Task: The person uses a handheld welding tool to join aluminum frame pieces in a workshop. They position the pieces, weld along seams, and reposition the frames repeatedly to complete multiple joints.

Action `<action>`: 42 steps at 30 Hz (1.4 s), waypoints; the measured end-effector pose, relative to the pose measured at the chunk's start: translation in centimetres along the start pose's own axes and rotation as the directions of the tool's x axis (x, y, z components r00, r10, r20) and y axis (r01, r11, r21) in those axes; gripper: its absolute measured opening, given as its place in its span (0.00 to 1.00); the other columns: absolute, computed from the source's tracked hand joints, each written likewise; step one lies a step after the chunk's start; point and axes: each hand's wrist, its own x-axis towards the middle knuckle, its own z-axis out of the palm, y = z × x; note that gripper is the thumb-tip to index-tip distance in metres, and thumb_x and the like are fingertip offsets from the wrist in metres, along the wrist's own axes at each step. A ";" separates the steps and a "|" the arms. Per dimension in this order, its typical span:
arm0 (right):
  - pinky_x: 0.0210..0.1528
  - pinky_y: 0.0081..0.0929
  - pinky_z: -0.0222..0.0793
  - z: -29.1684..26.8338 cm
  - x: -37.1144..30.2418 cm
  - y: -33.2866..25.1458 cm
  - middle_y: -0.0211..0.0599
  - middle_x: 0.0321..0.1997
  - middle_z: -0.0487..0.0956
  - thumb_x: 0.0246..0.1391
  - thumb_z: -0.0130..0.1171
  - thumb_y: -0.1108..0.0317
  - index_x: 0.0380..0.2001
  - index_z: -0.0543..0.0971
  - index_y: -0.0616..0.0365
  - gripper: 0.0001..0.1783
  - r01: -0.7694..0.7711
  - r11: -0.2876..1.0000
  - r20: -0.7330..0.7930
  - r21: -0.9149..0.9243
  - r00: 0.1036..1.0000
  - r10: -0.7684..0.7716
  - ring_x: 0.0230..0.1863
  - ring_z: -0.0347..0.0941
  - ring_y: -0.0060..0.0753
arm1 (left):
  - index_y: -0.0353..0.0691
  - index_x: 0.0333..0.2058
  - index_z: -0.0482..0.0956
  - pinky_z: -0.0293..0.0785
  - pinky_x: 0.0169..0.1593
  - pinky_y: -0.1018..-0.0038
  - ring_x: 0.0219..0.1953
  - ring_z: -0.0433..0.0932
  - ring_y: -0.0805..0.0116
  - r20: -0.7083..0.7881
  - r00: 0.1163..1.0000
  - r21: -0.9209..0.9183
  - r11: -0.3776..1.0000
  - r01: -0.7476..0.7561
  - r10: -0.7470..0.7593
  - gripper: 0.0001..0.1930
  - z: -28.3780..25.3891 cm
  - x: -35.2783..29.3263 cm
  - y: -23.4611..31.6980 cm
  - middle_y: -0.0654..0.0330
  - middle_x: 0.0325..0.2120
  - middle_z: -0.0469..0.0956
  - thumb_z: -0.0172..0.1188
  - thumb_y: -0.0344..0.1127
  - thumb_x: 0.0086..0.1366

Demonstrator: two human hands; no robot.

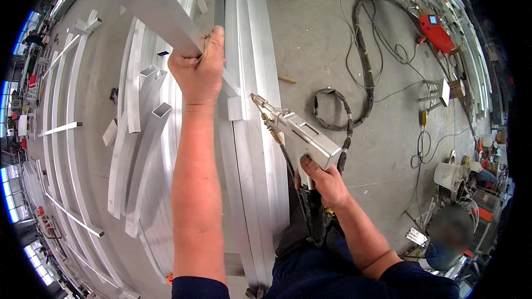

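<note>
My left hand (pixel 200 72) is wrapped round a pale metal square tube (pixel 147 3), which slants from the upper left down to the long beams. The tube's lower end meets the long silvery beams (pixel 252 50) just past my fingers, next to a short metal block (pixel 235 108). In my right hand (pixel 328 184) is a silver handheld welding gun (pixel 303 134), gripped by its handle with the thumb on its rear side. Its copper-coloured nozzle points up and left, a small gap right of the tube's end. A dark cable hangs from the gun.
Bundled metal tubes (pixel 132 116) lie left of the beams, and a rack of long bars (pixel 71 116) stands farther left. On the floor to the right are a coiled black hose (pixel 363 50), a red machine (pixel 438 33) and a small white stool (pixel 441 92). Buckets (pixel 450 176) crowd the lower right.
</note>
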 end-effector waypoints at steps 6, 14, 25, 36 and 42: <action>0.31 0.28 0.69 0.3 2.0 -0.3 0.29 0.32 0.73 0.64 0.56 0.51 0.43 0.74 0.62 0.22 -0.100 0.994 -0.071 -0.042 0.993 0.097 0.30 0.70 0.23 | 0.42 0.12 0.64 0.60 0.19 0.79 0.13 0.63 0.80 -0.018 0.996 -0.084 0.993 0.085 -0.087 0.21 0.1 0.0 0.1 0.68 0.09 0.67 0.65 0.27 0.59; 0.31 0.27 0.69 0.2 4.8 0.5 0.31 0.30 0.73 0.64 0.56 0.49 0.41 0.75 0.63 0.23 -0.137 0.991 0.047 0.005 0.990 0.136 0.29 0.68 0.23 | 0.42 0.11 0.65 0.61 0.19 0.77 0.13 0.65 0.78 -0.052 0.995 -0.060 0.995 0.084 -0.087 0.21 0.1 0.0 -0.2 0.66 0.10 0.68 0.64 0.28 0.61; 0.31 0.26 0.69 -0.6 6.5 0.4 0.32 0.29 0.74 0.61 0.58 0.46 0.41 0.75 0.63 0.26 -0.217 0.976 0.047 0.035 0.975 0.215 0.28 0.70 0.24 | 0.40 0.16 0.67 0.63 0.20 0.75 0.13 0.68 0.75 -0.022 1.000 -0.055 0.998 0.021 -0.023 0.17 0.1 0.0 -0.3 0.64 0.10 0.68 0.62 0.26 0.62; 0.27 0.25 0.68 -2.3 7.9 1.2 0.32 0.26 0.76 0.61 0.58 0.46 0.40 0.75 0.61 0.24 -0.236 0.959 0.054 0.155 0.972 0.231 0.23 0.72 0.25 | 0.42 0.24 0.70 0.66 0.22 0.70 0.14 0.68 0.74 0.025 1.000 -0.007 1.000 -0.006 0.006 0.11 -0.6 0.0 -1.0 0.62 0.11 0.70 0.63 0.30 0.63; 0.28 0.26 0.68 -2.5 8.2 1.2 0.38 0.23 0.78 0.64 0.52 0.46 0.37 0.76 0.61 0.24 -0.233 0.966 0.042 0.116 0.972 0.230 0.22 0.74 0.29 | 0.42 0.25 0.69 0.68 0.22 0.69 0.14 0.68 0.73 0.008 0.999 -0.041 0.999 0.034 -0.034 0.11 -0.3 0.0 -0.7 0.60 0.12 0.71 0.62 0.29 0.63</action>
